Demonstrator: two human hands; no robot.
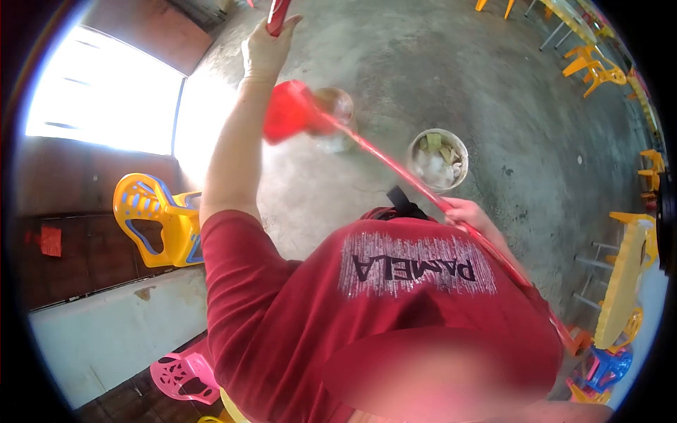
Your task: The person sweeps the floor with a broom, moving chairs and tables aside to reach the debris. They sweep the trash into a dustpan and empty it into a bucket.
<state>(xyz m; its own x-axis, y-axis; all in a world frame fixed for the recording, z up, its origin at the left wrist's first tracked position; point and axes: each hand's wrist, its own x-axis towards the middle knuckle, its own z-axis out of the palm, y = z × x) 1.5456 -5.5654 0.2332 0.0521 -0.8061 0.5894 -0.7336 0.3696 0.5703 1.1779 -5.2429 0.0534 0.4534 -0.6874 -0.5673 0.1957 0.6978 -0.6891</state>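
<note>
My left hand (268,53) is raised at the top of the view, fingers closed around a red handle (278,15) whose far part is cut off by the frame edge. My right hand (471,217) grips a long red pole (388,161) in front of my dark red shirt. The pole slants from lower right to upper left and ends in a wide red head (288,111); blur hides its exact kind. Behind that head stands a round container (337,106), partly covered. A white bucket (411,169) beside the pole holds green and whitish pieces.
Grey concrete floor (395,63) spreads around the buckets. A yellow and blue plastic chair (159,218) and a pink chair (185,374) are at left, near a low wall. Yellow stools (594,69) and a tipped yellow tabletop (620,282) line the right side.
</note>
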